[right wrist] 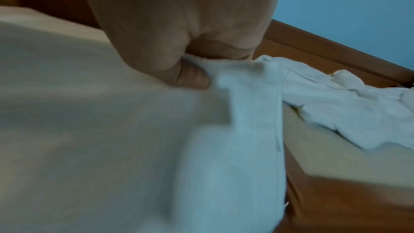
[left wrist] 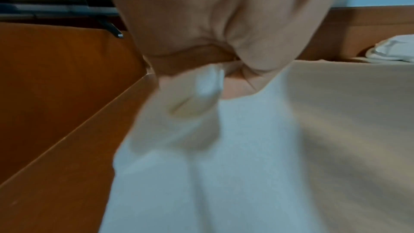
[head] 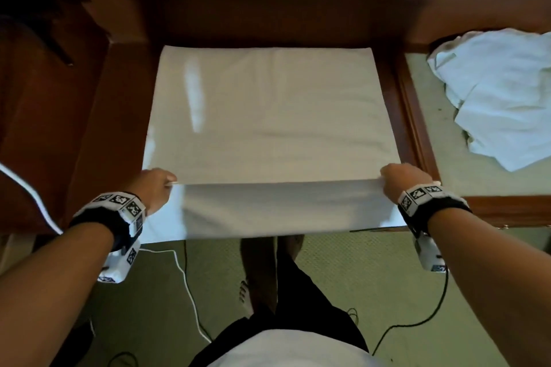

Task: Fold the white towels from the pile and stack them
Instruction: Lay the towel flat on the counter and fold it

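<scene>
Both grips are closed on cloth: my left hand (head: pixel 156 186) pinches the near left corner of the white towel (head: pixel 268 116), and my right hand (head: pixel 401 180) pinches the near right corner, thumb pressed on top as the right wrist view shows (right wrist: pixel 192 77). Between them the gripped edge runs straight across, left to right, so that is the axis I am working with. Most of the towel lies flat on the wooden surface (head: pixel 119 74) ahead of me, stretching away from both grips toward the far wall; a lower layer hangs over the near edge below my hands.

By my judgement, the next fold turns on that layout: the body of the towel lies straight ahead of the held edge, so carrying both corners forward together should lay the edge on the far one. Neither hand is nearer; they sit level, one at each end.

Off to my right, well apart, the pile (head: pixel 495 92) of crumpled towels waits.
</scene>
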`<state>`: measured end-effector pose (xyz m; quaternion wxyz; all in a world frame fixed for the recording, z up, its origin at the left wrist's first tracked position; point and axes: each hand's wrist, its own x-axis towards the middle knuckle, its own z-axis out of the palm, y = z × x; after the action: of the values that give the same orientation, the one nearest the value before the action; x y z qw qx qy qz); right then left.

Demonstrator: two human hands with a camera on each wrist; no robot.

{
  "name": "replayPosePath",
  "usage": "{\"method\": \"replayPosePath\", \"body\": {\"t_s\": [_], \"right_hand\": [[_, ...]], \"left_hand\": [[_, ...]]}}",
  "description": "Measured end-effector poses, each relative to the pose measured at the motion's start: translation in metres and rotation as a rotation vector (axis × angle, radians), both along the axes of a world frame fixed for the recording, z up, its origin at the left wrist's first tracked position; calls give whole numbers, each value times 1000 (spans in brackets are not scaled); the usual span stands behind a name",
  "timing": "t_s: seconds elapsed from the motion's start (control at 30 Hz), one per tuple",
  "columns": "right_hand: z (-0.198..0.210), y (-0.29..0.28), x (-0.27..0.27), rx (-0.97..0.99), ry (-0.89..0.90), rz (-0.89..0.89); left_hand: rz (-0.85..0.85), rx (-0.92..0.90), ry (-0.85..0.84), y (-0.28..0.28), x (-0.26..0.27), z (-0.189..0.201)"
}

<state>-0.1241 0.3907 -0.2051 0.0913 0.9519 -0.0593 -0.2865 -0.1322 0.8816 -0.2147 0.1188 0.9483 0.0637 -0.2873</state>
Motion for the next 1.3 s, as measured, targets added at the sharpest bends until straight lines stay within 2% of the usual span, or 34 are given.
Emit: {"method": "replayPosePath", "body": {"t_s": [0.1,0.27,0.47,0.57,0.67,0.73,0.8,0.9,1.0,1.1,1.13,1.2,1.3], "right_hand": [[12,-1,37,42,-92,-5],[12,2,106,79,-174,12],[-13,5,180,89,-186,22],[-34,2,193,98,-248,31],[-60,2,175,162,-448,27],[-78,10,145,278,-516,4],[-96,17,105,324,-428,-34],[-116,16,49,282,-259,-83],[-120,8,29,263,-261,-76],[-116,24,36,284,-313,-97],[-113,39,38,307,-340,-62],[-110,84,41,376,-394,119],[-115,152,34,444,-343,385]], "left_hand": [[62,-61,-95,10,38,-1],[133,-59,-203,16,101,-6],[154,81,-225,10,160,-25],[142,107,-300,6,171,-35],[34,175,-383,-7,158,-46],[-55,131,-435,-18,134,-62],[-137,95,-405,-30,100,-82],[-161,121,-253,-39,51,-107],[-188,166,-251,-39,25,-115],[-163,131,-270,-47,24,-109],[-173,115,-282,-54,26,-108],[-227,102,-291,-73,27,-109],[-228,116,-277,-91,23,-118]]}}
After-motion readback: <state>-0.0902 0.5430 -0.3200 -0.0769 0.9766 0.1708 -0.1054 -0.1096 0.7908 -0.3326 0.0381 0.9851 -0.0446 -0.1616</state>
